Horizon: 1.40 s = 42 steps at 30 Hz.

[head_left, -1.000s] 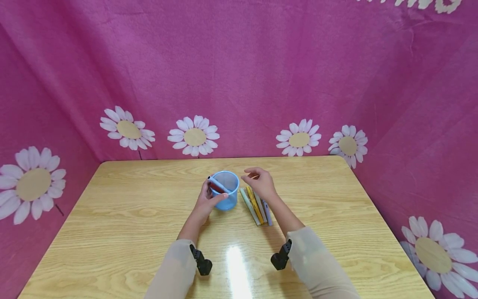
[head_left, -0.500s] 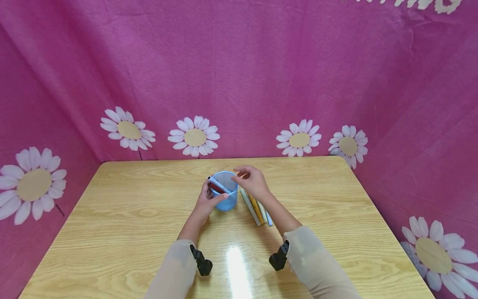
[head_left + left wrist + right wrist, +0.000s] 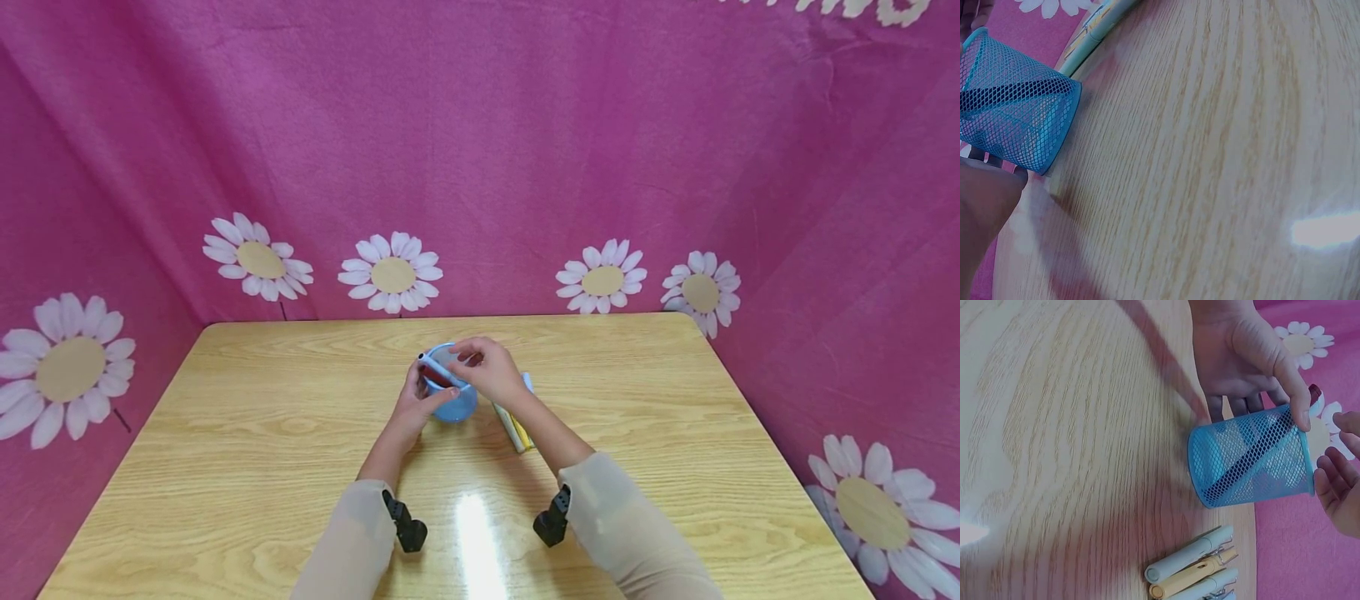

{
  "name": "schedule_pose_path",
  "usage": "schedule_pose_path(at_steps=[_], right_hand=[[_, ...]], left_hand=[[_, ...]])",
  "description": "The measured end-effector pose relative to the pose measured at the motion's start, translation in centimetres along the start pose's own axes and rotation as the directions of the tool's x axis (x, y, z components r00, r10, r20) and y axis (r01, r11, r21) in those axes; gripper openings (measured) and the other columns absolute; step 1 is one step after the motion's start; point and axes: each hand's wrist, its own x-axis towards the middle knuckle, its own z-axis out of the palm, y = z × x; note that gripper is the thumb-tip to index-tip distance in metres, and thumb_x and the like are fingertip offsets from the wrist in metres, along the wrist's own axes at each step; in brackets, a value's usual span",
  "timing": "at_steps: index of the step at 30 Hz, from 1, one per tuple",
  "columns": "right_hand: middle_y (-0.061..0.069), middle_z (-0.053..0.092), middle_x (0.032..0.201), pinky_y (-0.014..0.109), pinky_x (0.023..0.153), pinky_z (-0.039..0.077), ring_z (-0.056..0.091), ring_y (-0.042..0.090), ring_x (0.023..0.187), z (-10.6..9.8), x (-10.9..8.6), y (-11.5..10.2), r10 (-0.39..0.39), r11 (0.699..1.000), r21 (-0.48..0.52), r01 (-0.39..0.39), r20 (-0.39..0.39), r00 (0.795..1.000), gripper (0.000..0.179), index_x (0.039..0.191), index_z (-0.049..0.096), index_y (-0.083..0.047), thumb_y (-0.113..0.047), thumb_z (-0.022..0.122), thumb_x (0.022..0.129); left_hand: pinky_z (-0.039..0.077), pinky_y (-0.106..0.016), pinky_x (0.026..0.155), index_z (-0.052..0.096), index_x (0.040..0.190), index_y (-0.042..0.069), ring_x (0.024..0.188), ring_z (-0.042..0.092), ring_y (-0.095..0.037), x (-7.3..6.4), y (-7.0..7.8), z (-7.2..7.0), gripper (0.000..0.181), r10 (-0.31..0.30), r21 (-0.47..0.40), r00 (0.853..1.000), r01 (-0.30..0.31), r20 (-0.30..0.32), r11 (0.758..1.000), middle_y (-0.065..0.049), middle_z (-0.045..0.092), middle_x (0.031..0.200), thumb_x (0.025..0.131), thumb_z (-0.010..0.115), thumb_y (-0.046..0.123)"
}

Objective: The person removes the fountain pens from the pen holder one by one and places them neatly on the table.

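My left hand (image 3: 412,404) grips a light blue mesh pen cup (image 3: 455,407), its thumb at the rim and fingers around the far side. In the right wrist view the cup (image 3: 1250,459) shows a dark pen slanting inside, its dark red end above the rim. A light-coloured pen (image 3: 438,369) with a dark end leans across the cup's mouth in the head view. My right hand (image 3: 491,371) is over the mouth, fingers loosely bent, with nothing seen between them. In the right wrist view its fingers (image 3: 1335,478) are right beside the rim.
Several pens lie side by side right of the cup, partly hidden by my right forearm: a pale green pen (image 3: 1188,553), a yellow pen (image 3: 1192,575), and others. The wooden table (image 3: 262,467) meets a pink curtain (image 3: 487,167) with daisies behind.
My right hand has moved left from above the pens on the table to over the cup's mouth. My left hand keeps its grip on the cup.
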Motion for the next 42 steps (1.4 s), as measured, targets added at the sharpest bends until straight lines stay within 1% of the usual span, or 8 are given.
schedule_pose_path(at_steps=[9, 15, 17, 22, 31, 34, 37, 42], right_hand=[[0.012, 0.064, 0.098, 0.022, 0.068, 0.051, 0.061, 0.019, 0.084, 0.7, 0.2, -0.1, 0.004, 1.0, 0.017, -0.005, 0.071, 0.997, 0.026, 0.107, 0.068, -0.005, -0.015, 0.07, 0.083], [0.01, 0.063, 0.098, 0.023, 0.068, 0.05, 0.06, 0.017, 0.082, 1.1, 0.4, -0.2, 0.005, 1.0, 0.018, -0.008, 0.128, 0.992, 0.025, 0.105, 0.069, -0.008, -0.018, 0.07, 0.082], [0.01, 0.063, 0.097, 0.022, 0.068, 0.05, 0.06, 0.016, 0.081, 1.3, 0.5, -0.3, 0.002, 1.0, 0.015, -0.004, 0.139, 0.99, 0.023, 0.103, 0.07, -0.009, -0.018, 0.071, 0.082], [0.011, 0.066, 0.093, 0.02, 0.064, 0.05, 0.06, 0.014, 0.078, 1.7, 0.7, -0.3, -0.006, 1.0, 0.008, 0.004, 0.174, 0.985, 0.021, 0.101, 0.069, -0.007, -0.015, 0.07, 0.082], [0.009, 0.067, 0.088, 0.019, 0.059, 0.049, 0.059, 0.01, 0.073, 2.0, 1.3, -0.3, 0.026, 0.999, -0.039, -0.018, 0.221, 0.975, 0.022, 0.103, 0.068, -0.007, -0.014, 0.069, 0.083], [0.008, 0.067, 0.089, 0.019, 0.061, 0.049, 0.059, 0.011, 0.075, 2.1, 1.4, -0.2, 0.043, 0.997, -0.076, -0.026, 0.23, 0.972, 0.023, 0.104, 0.067, -0.008, -0.015, 0.069, 0.083], [0.007, 0.068, 0.092, 0.02, 0.067, 0.049, 0.06, 0.012, 0.081, 2.2, 1.6, -0.2, 0.053, 0.994, -0.11, -0.028, 0.234, 0.971, 0.024, 0.105, 0.068, -0.009, -0.016, 0.069, 0.083], [0.007, 0.07, 0.097, 0.023, 0.076, 0.051, 0.063, 0.015, 0.089, 2.4, 1.7, -0.5, 0.041, 0.99, -0.143, -0.006, 0.239, 0.97, 0.026, 0.106, 0.068, -0.007, -0.015, 0.07, 0.082]], left_hand=[[0.005, -0.048, 0.119, 0.013, 0.149, 0.013, 0.146, 0.007, -0.029, 0.0, -0.1, -0.1, 0.084, 0.014, -0.006, 1.0, -0.013, 0.011, 1.0, -0.014, 0.017, 0.156, 0.083, 0.065, 0.01], [0.007, -0.048, 0.119, 0.012, 0.149, 0.016, 0.146, 0.009, -0.027, 1.5, -2.4, -0.5, 0.085, 0.043, -0.021, 0.999, -0.043, 0.001, 0.999, -0.011, 0.018, 0.156, 0.083, 0.066, 0.012], [0.008, -0.047, 0.119, 0.012, 0.149, 0.016, 0.146, 0.01, -0.026, 1.7, -2.8, -0.6, 0.085, 0.054, -0.02, 0.999, -0.054, 0.003, 0.998, -0.011, 0.018, 0.156, 0.083, 0.065, 0.012], [0.01, -0.048, 0.119, 0.008, 0.15, 0.013, 0.146, 0.009, -0.028, 1.6, -2.7, -0.6, 0.086, 0.06, -0.015, 0.998, -0.06, 0.007, 0.998, -0.013, 0.014, 0.157, 0.084, 0.063, 0.01], [0.007, -0.048, 0.119, 0.007, 0.15, 0.008, 0.146, 0.009, -0.031, 1.4, -2.5, -0.5, 0.084, 0.095, -0.047, 0.995, -0.095, 0.002, 0.994, -0.018, 0.014, 0.156, 0.084, 0.059, 0.005], [0.005, -0.048, 0.119, 0.006, 0.15, 0.008, 0.146, 0.006, -0.03, 1.4, -2.5, -0.5, 0.084, 0.093, -0.048, 0.996, -0.093, 0.003, 0.995, -0.018, 0.012, 0.156, 0.084, 0.058, 0.005], [0.005, -0.048, 0.119, 0.003, 0.15, 0.007, 0.146, 0.005, -0.031, 1.2, -2.3, -0.4, 0.085, 0.087, -0.05, 0.996, -0.086, 0.012, 0.995, -0.018, 0.009, 0.157, 0.084, 0.058, 0.003], [0.003, -0.048, 0.119, -0.001, 0.15, 0.005, 0.146, 0.001, -0.033, 0.5, -1.0, -0.2, 0.088, 0.061, -0.072, 0.998, -0.059, 0.025, 0.996, -0.02, 0.004, 0.157, 0.083, 0.057, 0.0]])
